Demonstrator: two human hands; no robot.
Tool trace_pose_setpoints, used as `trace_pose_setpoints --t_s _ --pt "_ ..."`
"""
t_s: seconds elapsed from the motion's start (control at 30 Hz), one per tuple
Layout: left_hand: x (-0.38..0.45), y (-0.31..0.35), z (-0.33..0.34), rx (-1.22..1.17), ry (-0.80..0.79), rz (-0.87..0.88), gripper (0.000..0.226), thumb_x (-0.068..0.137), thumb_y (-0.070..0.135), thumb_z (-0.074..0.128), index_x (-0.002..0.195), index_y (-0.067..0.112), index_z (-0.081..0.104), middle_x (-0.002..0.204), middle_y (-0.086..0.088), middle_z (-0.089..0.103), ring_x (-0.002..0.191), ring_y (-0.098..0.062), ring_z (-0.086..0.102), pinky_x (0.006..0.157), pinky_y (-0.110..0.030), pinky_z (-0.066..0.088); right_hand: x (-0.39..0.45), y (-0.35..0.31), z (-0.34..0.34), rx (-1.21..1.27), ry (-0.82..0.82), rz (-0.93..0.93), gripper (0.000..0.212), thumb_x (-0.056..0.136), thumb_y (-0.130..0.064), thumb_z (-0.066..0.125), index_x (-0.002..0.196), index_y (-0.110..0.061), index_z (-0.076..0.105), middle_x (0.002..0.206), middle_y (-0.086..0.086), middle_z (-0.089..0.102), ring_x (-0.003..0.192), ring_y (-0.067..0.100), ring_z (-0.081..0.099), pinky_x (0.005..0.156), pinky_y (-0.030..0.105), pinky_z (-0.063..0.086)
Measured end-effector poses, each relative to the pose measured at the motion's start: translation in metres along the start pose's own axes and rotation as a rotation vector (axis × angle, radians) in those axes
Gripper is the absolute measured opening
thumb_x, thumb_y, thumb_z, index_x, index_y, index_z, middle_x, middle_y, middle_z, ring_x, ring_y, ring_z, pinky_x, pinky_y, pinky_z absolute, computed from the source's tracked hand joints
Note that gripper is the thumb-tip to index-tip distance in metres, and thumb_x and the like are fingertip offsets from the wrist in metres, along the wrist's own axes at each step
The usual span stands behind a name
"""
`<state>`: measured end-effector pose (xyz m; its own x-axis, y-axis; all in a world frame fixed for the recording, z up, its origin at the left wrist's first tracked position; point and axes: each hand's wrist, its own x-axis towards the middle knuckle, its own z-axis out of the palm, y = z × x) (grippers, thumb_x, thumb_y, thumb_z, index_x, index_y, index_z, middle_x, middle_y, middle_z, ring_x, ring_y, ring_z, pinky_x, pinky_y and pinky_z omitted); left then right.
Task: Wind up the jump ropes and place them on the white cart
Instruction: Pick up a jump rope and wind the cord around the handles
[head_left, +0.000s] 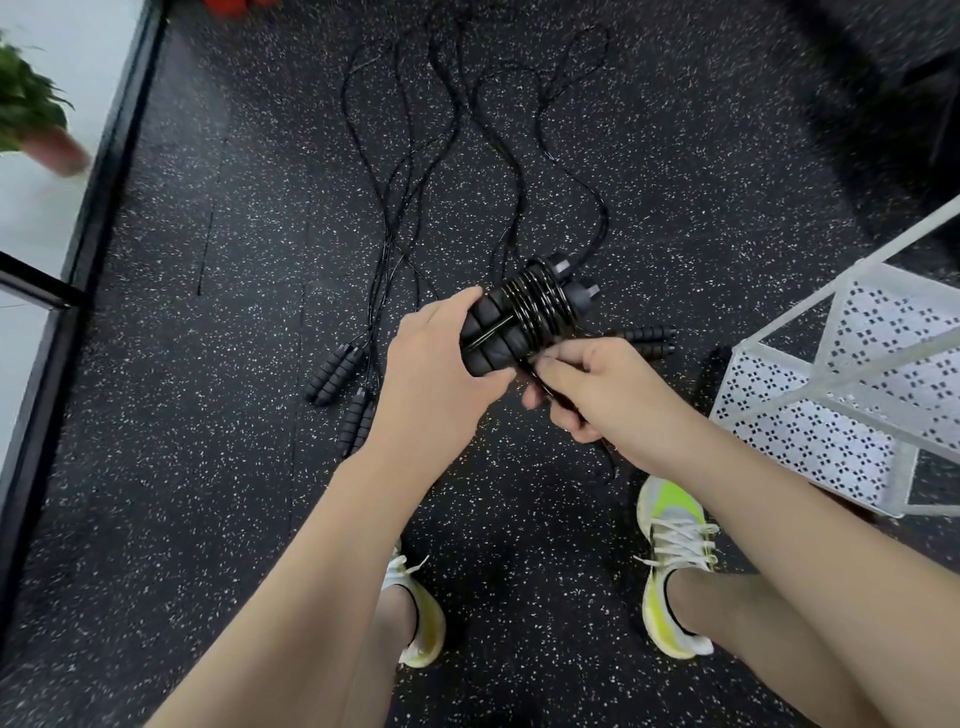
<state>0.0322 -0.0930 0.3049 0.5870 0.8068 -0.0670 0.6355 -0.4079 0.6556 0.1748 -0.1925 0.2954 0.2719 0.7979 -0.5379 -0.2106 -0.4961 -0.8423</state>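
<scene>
My left hand (436, 358) grips the paired black foam handles of a jump rope (519, 312), with several turns of black cord wound round them. My right hand (597, 395) pinches the loose end of that cord just below the bundle. More black jump ropes lie on the speckled floor: two handle pairs (337, 374) to the left, another handle pair (649, 335) behind my right hand, and their cords (415, 130) trail away in loops. The white perforated cart (831, 395) stands at the right.
A black-framed glass wall (88, 218) runs along the left, with a potted plant (31, 114) behind it. My feet in white and yellow shoes (670, 561) stand on the dark rubber floor. A dark object fills the top right corner.
</scene>
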Motion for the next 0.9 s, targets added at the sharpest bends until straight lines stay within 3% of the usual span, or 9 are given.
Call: trace_pose_setpoints --t_s 0.17,0.3,0.4,0.6,0.8,0.9 --pt "0.002 -0.008 0.004 0.080 -0.020 0.045 0.063 0.083 0.015 0.078 0.140 0.026 0.055 0.114 0.015 0.052 0.110 -0.011 0.042 0.085 -0.019 0.026 -0.004 -0.007 -0.002 -0.073 -0.012 0.021 0.024 0.103 -0.015 0.054 0.085 -0.004 0.067 0.072 0.008 0.072 0.048 0.017 0.047 0.039 0.023 0.027" --pt "0.001 -0.010 0.007 0.115 -0.033 0.057 0.067 0.083 0.013 0.078 0.144 0.023 0.052 0.127 0.006 0.058 0.119 -0.018 0.043 0.084 -0.016 0.019 -0.010 -0.013 -0.005 -0.189 -0.022 -0.002 0.019 0.098 -0.019 0.062 0.090 -0.005 0.071 0.074 0.009 0.075 0.051 0.019 0.057 0.041 0.026 0.035" --pt "0.003 -0.013 0.007 0.140 -0.023 0.056 0.063 0.081 0.016 0.081 0.139 0.025 0.056 0.123 0.008 0.060 0.118 -0.020 0.045 0.088 -0.024 0.026 -0.014 -0.017 -0.005 -0.198 -0.003 -0.037 0.006 0.094 -0.011 0.068 0.097 -0.007 0.069 0.077 0.009 0.077 0.051 0.016 0.059 0.043 0.027 0.037" --pt "0.003 -0.014 0.003 0.174 -0.012 0.070 0.065 0.078 0.008 0.080 0.137 0.022 0.059 0.126 0.004 0.064 0.120 -0.024 0.048 0.100 -0.038 0.038 -0.018 -0.024 -0.008 -0.323 -0.054 -0.098 0.017 0.094 -0.007 0.066 0.107 -0.014 0.059 0.088 -0.003 0.079 0.056 0.011 0.064 0.050 0.029 0.043" --pt "0.003 -0.014 0.004 0.247 -0.113 0.163 0.051 0.075 0.013 0.083 0.122 0.021 0.064 0.107 0.007 0.066 0.108 -0.022 0.051 0.093 -0.046 0.047 -0.015 -0.020 -0.015 -0.545 0.095 -0.233 0.009 0.090 -0.017 0.074 0.093 -0.024 0.069 0.070 -0.007 0.075 0.057 0.019 0.067 0.063 0.043 0.058" --pt "0.003 -0.014 0.005 0.266 -0.219 0.209 0.056 0.075 0.017 0.085 0.126 0.024 0.063 0.111 0.010 0.066 0.111 -0.021 0.049 0.097 -0.046 0.045 -0.012 -0.022 -0.025 -0.547 0.136 -0.250 0.011 0.080 -0.022 0.085 0.085 -0.028 0.077 0.071 -0.014 0.074 0.053 0.004 0.064 0.061 0.030 0.055"
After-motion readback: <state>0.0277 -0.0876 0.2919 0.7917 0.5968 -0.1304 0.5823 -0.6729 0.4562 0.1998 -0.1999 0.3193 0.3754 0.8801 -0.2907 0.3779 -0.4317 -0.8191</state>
